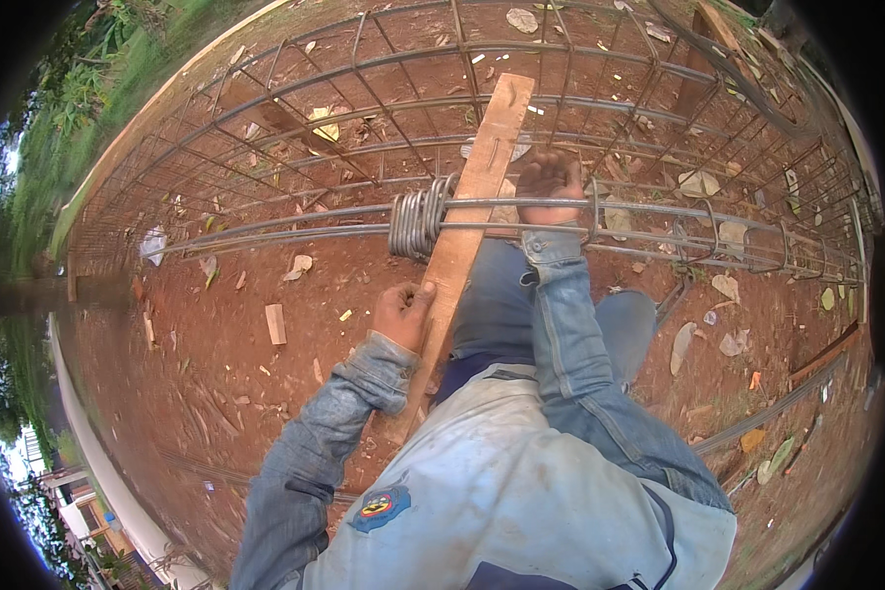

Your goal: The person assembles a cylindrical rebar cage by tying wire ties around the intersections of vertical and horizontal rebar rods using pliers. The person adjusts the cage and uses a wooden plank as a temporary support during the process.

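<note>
A long wooden board (477, 187) slants from near my chest up across the steel rods. My left hand (401, 315) is closed on the board's left edge, with the thumb on its upper face. My right hand (551, 182) is turned palm up among the rods (649, 208), its fingers loosely curled and nothing visible in it. The rods cross over its wrist area. Just right of it, a steel stirrup (593, 208) encircles the rods. A tight bunch of steel stirrups (418, 221) hangs round the rods, left of the board.
A long rebar cage (354, 74) curves across the far side. Leaves and a wood offcut (275, 324) lie on the red soil (236, 393). Loose bars (767, 405) are on the ground at right. A pale wall edge (93, 442) runs along the left.
</note>
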Tool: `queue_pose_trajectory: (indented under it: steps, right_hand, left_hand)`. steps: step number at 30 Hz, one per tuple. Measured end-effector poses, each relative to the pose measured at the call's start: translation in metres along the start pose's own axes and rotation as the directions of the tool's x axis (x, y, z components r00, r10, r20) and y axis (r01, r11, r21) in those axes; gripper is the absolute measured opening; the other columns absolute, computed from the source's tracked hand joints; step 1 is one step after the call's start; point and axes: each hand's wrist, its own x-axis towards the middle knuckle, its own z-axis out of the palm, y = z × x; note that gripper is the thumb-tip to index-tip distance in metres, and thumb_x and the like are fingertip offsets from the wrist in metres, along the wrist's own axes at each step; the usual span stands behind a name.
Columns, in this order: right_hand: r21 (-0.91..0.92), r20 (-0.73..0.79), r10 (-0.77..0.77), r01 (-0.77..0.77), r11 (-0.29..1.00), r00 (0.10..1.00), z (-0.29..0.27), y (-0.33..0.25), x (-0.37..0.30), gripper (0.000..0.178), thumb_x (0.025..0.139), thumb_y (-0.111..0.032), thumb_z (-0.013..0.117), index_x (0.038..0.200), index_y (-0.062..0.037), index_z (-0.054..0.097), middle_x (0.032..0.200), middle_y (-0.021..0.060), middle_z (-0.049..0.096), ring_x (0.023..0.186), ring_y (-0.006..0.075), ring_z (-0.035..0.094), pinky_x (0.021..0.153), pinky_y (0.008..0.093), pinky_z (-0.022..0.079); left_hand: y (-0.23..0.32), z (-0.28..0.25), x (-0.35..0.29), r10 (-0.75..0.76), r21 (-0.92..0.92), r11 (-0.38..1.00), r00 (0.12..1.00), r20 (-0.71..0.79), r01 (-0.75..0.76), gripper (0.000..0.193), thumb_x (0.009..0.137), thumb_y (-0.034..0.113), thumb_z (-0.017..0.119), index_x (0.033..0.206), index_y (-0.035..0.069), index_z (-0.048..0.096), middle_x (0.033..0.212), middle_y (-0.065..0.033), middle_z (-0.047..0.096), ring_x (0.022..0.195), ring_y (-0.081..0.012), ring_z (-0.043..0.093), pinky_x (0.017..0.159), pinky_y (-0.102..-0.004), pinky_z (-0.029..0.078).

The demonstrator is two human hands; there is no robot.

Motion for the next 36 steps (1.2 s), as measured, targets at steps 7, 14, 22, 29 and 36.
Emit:
queue_pose_trajectory:
  steps: [7, 14, 22, 29, 36]
  right_hand:
    - [-0.010, 0.056, 0.025, -0.024, 1.000, 0.998, -0.008, -0.009, 0.009, 0.044, 0.092, -0.039, 0.039, 0.085, -0.0057, 0.066, 0.081, 0.0090, 0.068, 0.082, 0.0254, 0.064, 0.073, 0.0389, 0.054]
    - [0.030, 0.088, 0.035, -0.038, 0.999, 0.996, -0.013, -0.007, 0.008, 0.049, 0.092, -0.042, 0.036, 0.089, -0.0044, 0.067, 0.085, 0.0110, 0.068, 0.084, 0.0267, 0.064, 0.074, 0.0414, 0.054]
    - [-0.050, 0.126, 0.107, -0.102, 0.994, 0.986, -0.019, -0.010, 0.011, 0.050, 0.092, -0.045, 0.038, 0.089, -0.0026, 0.065, 0.085, 0.0148, 0.067, 0.085, 0.0311, 0.064, 0.077, 0.0416, 0.054]
    - [-0.487, -0.225, -0.198, 0.065, 0.871, 0.954, -0.056, -0.037, 0.003, 0.044, 0.094, -0.037, 0.037, 0.090, 0.0000, 0.061, 0.078, 0.0157, 0.065, 0.074, 0.0298, 0.064, 0.064, 0.0428, 0.055]
    - [-0.948, -0.311, -0.032, -0.307, 0.085, 0.950, -0.013, -0.013, -0.094, 0.021, 0.090, -0.017, 0.050, 0.093, 0.0028, 0.058, 0.077, 0.0129, 0.063, 0.067, 0.0215, 0.063, 0.056, 0.0301, 0.053]
  left_hand:
    - [0.000, -0.008, 0.034, 0.173, 0.131, 0.973, 0.976, 0.134, -0.190, 0.036, 0.087, 0.032, 0.058, 0.082, -0.003, 0.064, 0.066, -0.0042, 0.060, 0.062, -0.0096, 0.051, 0.056, -0.0271, 0.042]
    - [-0.022, -0.010, 0.053, 0.098, -0.077, 0.994, 0.959, 0.265, -0.080, 0.037, 0.086, 0.034, 0.060, 0.083, -0.003, 0.064, 0.069, -0.0026, 0.060, 0.065, -0.0079, 0.051, 0.057, -0.0258, 0.043]
    - [-0.040, -0.004, 0.058, 0.154, -0.030, 0.988, 0.964, 0.219, -0.151, 0.032, 0.086, 0.029, 0.062, 0.085, -0.003, 0.065, 0.072, -0.0037, 0.062, 0.067, -0.0092, 0.053, 0.061, -0.0263, 0.044]
    - [-0.040, -0.010, 0.052, 0.251, -0.048, 0.967, 0.968, 0.000, -0.251, 0.030, 0.086, 0.028, 0.061, 0.086, -0.002, 0.064, 0.068, -0.0068, 0.062, 0.066, -0.0107, 0.055, 0.062, -0.0281, 0.045]
    - [0.003, -0.082, 0.073, 0.650, 0.634, 0.516, 0.745, 0.150, -0.576, 0.067, 0.062, 0.025, 0.079, 0.119, 0.008, 0.047, 0.113, -0.0125, 0.051, 0.102, -0.0257, 0.051, 0.084, -0.0389, 0.043]
